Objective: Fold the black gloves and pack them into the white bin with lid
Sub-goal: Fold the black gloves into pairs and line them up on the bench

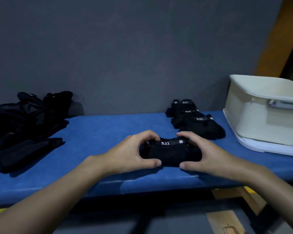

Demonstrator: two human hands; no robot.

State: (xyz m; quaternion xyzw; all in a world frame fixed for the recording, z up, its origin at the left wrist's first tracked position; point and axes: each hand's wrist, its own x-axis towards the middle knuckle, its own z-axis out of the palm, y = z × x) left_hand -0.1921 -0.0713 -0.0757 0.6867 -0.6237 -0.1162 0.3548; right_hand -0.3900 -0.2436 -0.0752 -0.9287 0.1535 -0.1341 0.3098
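A folded black glove (171, 153) with a white "5.11" label lies on the blue table (98, 132) near its front edge. My left hand (134, 152) grips its left end, thumb in front and fingers curled over the back. My right hand (205, 156) grips its right end the same way. Behind it, several folded black gloves (196, 120) are stacked toward the back right. The white bin (260, 112) stands at the far right on its white lid (267, 148), open at the top.
A loose pile of unfolded black gloves (25, 125) covers the table's left end. A grey wall (125, 56) runs along the back. The floor with yellow tape (250, 190) shows below the front edge.
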